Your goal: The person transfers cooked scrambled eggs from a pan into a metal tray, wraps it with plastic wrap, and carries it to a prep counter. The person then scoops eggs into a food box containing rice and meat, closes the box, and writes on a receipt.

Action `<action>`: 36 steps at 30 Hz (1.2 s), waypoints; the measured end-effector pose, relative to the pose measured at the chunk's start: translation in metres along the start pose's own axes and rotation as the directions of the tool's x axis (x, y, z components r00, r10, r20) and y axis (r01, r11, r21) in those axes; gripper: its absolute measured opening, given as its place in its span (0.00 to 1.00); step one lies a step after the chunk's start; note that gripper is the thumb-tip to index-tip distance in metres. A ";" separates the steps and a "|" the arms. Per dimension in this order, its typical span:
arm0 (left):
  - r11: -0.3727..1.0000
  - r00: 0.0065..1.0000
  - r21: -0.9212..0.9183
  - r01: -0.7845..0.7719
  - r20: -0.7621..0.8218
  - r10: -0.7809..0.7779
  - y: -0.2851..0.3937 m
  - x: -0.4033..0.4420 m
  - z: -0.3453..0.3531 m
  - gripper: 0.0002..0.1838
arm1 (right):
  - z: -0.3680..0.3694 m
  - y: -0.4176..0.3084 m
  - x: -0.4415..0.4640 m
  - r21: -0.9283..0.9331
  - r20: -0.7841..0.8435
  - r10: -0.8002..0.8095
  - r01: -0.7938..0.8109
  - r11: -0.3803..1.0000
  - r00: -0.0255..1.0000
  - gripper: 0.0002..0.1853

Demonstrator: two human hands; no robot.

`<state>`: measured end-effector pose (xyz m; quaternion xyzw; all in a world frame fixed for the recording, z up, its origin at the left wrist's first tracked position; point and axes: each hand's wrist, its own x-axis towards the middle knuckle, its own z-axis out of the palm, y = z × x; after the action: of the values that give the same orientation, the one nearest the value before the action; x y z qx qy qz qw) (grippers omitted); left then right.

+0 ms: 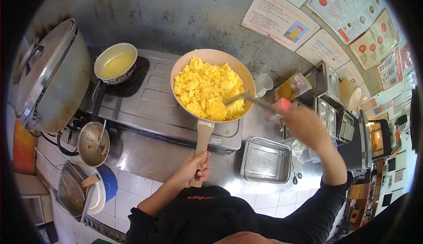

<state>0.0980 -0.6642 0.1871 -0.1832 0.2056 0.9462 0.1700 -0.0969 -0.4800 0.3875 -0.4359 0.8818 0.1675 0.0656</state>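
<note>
A beige frying pan (pixel 249 82) is full of yellow scrambled eggs (pixel 207 87), broken into soft lumps. My left hand (pixel 190 170) is wrapped round the pan's beige handle (pixel 204 139), near its end. On the right, my right hand (pixel 304 127) is closed round a grey spatula (pixel 260 101), slightly blurred. The spatula's tip rests among the eggs at the right side of the pan. The pan is over the right part of a metal gas stove (pixel 154 94); whether it touches the burner is hidden.
A small pot (pixel 115 50) with yellow liquid sits on the left burner, beside a large lidded pot (pixel 57 81). A metal bowl (pixel 90 145) holds a fork. A perforated tray (pixel 267 160), scissors (pixel 297 175) and metal containers (pixel 328 85) stand on the right.
</note>
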 end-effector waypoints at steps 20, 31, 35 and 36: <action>0.991 0.998 0.135 0.000 -0.057 0.008 -0.007 -0.001 0.005 0.08 | 0.020 -0.011 0.011 -0.036 -0.144 -0.117 0.113 0.993 0.983 0.24; 0.990 0.996 0.138 -0.039 -0.078 0.051 -0.011 -0.002 0.005 0.08 | -0.049 0.047 0.070 -0.006 -0.001 0.082 -0.082 0.997 0.997 0.17; 0.986 0.997 0.162 -0.035 -0.064 0.046 -0.012 0.001 0.000 0.09 | -0.015 0.066 0.146 -0.015 -0.157 0.150 -0.155 0.988 0.976 0.16; 0.987 0.996 0.154 -0.052 -0.066 0.062 -0.011 0.000 0.000 0.09 | -0.008 0.067 0.166 -0.023 -0.164 0.134 -0.140 0.990 0.977 0.16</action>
<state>0.1022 -0.6546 0.1836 -0.1970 0.2884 0.9251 0.1491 -0.2511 -0.5691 0.3671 -0.3873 0.9092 0.1508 -0.0256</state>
